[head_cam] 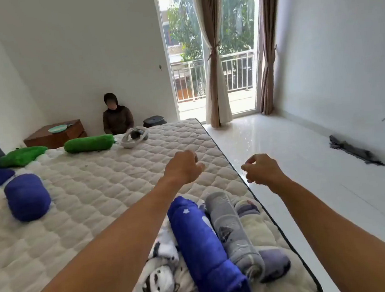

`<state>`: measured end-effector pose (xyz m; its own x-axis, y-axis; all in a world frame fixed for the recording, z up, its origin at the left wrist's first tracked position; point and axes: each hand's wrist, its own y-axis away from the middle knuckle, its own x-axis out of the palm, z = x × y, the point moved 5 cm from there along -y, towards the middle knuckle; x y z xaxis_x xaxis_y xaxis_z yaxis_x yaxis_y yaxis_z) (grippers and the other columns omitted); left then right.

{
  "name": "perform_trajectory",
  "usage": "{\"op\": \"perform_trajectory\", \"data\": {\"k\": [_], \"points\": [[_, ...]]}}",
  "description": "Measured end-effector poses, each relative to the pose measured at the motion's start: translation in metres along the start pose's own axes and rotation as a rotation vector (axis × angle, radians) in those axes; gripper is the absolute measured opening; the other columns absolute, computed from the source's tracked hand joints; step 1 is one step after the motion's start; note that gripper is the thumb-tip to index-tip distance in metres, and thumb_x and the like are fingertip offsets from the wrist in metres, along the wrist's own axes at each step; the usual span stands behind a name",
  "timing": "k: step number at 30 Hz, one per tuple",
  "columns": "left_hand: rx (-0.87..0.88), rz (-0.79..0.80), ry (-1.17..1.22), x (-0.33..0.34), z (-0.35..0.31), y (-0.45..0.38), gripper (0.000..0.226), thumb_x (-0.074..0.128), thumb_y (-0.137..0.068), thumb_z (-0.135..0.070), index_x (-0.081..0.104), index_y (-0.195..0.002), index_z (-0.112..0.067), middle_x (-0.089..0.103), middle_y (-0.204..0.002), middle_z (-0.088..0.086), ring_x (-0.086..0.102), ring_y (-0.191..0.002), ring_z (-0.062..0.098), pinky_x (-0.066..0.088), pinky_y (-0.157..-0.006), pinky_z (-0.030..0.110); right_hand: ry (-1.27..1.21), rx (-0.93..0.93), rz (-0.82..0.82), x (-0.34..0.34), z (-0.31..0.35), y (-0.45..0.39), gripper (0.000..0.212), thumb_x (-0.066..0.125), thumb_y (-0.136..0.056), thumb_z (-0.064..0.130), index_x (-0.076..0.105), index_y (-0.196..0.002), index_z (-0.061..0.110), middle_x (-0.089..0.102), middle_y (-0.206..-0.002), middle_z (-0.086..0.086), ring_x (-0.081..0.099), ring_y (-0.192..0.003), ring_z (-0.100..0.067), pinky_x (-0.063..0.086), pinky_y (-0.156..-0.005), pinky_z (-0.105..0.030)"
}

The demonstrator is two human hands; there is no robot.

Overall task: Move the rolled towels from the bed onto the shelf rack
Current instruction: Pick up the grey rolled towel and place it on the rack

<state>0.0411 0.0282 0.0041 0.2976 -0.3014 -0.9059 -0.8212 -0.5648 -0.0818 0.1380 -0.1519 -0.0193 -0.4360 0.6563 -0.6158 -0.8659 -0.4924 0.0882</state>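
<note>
A blue bolster point(27, 197) is lying far left on the bed point(87, 200). The left grip point(184, 167) is hovering loosely curled, holding nothing. The rolled towels point(217, 243) are lying below at the bed's edge. The right grip point(261, 170) is hanging half-curled, likewise holding nothing.

Bright daylight enters through glass balcony door point(211, 50) at far end. Strong glare on glossy white floor point(285, 143) near door; view outside washed out, hazy. White walls evenly lit, shadows soft. Wide-angle distortion bends walls and bed point(93, 190) edge toward frame borders. Overall image slightly soft, compression smear on forearms and fabric in lower frame.
</note>
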Motion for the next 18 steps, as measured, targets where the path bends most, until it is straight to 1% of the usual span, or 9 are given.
{"op": "perform_trajectory", "data": {"k": [2, 3, 4, 6, 8, 10, 13, 16, 18], "points": [[-0.033, 0.099, 0.091, 0.036, 0.002, -0.005, 0.019, 0.063, -0.084, -0.034, 0.061, -0.078, -0.015, 0.065, -0.093, 0.002, 0.060, -0.089, 0.022, 0.052, -0.086, 0.034, -0.016, 0.113, -0.005, 0.005, -0.038, 0.002, 0.030, 0.061, -0.085, 0.027, 0.064, -0.102, 0.002, 0.071, -0.095, -0.017, 0.069, -0.088, -0.032, 0.055, -0.086, -0.043], [-0.051, 0.146, 0.117, 0.057, 0.002, -0.005, 0.018, 0.064, -0.084, -0.032, 0.059, -0.074, -0.018, 0.062, -0.092, 0.005, 0.058, -0.089, 0.022, 0.048, -0.083, 0.033, -0.043, 0.179, 0.023, 0.012, -0.063, 0.004, 0.033, 0.061, -0.085, 0.029, 0.063, -0.104, 0.002, 0.069, -0.098, -0.017, 0.068, -0.089, -0.032, 0.056, -0.083, -0.042], [-0.094, 0.205, 0.126, 0.076, 0.002, -0.003, 0.016, 0.063, -0.085, -0.030, 0.062, -0.078, -0.016, 0.063, -0.096, 0.011, 0.059, -0.094, 0.024, 0.046, -0.082, 0.031, -0.086, 0.264, 0.057, 0.018, -0.087, 0.011, 0.036, 0.062, -0.086, 0.031, 0.062, -0.105, 0.001, 0.068, -0.096, -0.017, 0.067, -0.084, -0.030, 0.057, -0.075, -0.039], [-0.142, 0.286, 0.158, 0.113, -0.001, 0.001, 0.030, 0.061, -0.088, -0.027, 0.066, -0.104, -0.003, 0.065, -0.113, 0.018, 0.059, -0.109, 0.031, 0.044, -0.086, 0.031, -0.197, 0.432, 0.125, 0.035, -0.131, 0.023, 0.038, 0.061, -0.088, 0.032, 0.058, -0.108, 0.000, 0.064, -0.089, -0.015, 0.063, -0.072, -0.025, 0.053, -0.064, -0.033], [-0.214, 0.325, 0.181, 0.144, 0.004, -0.003, 0.038, 0.060, -0.088, -0.026, 0.063, -0.116, 0.000, 0.065, -0.120, 0.016, 0.058, -0.114, 0.032, 0.046, -0.092, 0.031, -0.263, 0.563, 0.200, 0.052, -0.161, 0.035, 0.032, 0.058, -0.091, 0.033, 0.053, -0.104, 0.004, 0.062, -0.087, -0.015, 0.061, -0.073, -0.025, 0.050, -0.065, -0.032], [-0.326, 0.363, 0.196, 0.174, 0.015, -0.010, 0.048, 0.064, -0.084, -0.030, 0.059, -0.122, -0.001, 0.062, -0.125, 0.018, 0.056, -0.118, 0.032, 0.049, -0.096, 0.033, -0.299, 0.662, 0.303, 0.078, -0.191, 0.044, 0.032, 0.053, -0.092, 0.039, 0.054, -0.101, 0.008, 0.064, -0.084, -0.012, 0.060, -0.074, -0.022, 0.049, -0.064, -0.029], [-0.468, 0.385, 0.257, 0.201, 0.025, -0.019, 0.057, 0.068, -0.083, -0.032, 0.053, -0.126, 0.002, 0.058, -0.129, 0.019, 0.054, -0.120, 0.032, 0.046, -0.092, 0.032, -0.364, 0.781, 0.421, 0.114, -0.217, 0.047, 0.046, 0.050, -0.089, 0.053, 0.057, -0.105, 0.011, 0.068, -0.085, -0.012, 0.066, -0.076, -0.021, 0.053, -0.062, -0.028], [-0.593, 0.391, 0.352, 0.222, 0.033, -0.032, 0.065, 0.071, -0.082, -0.034, 0.049, -0.129, 0.005, 0.056, -0.131, 0.018, 0.056, -0.118, 0.031, 0.047, -0.089, 0.031, -0.542, 0.933, 0.475, 0.136, -0.223, 0.038, 0.049, 0.053, -0.087, 0.054, 0.054, -0.101, 0.007, 0.067, -0.092, -0.015, 0.066, -0.085, -0.027, 0.052, -0.064, -0.032], [-0.703, 0.397, 0.458, 0.236, 0.039, -0.039, 0.079, 0.076, -0.077, -0.039, 0.045, -0.134, 0.006, 0.054, -0.134, 0.019, 0.056, -0.119, 0.033, 0.049, -0.096, 0.034, -0.646, 0.979, 0.487, 0.145, -0.223, 0.029, 0.050, 0.060, -0.085, 0.051, 0.051, -0.115, 0.011, 0.065, -0.099, -0.017, 0.065, -0.088, -0.030, 0.053, -0.062, -0.034]]}}
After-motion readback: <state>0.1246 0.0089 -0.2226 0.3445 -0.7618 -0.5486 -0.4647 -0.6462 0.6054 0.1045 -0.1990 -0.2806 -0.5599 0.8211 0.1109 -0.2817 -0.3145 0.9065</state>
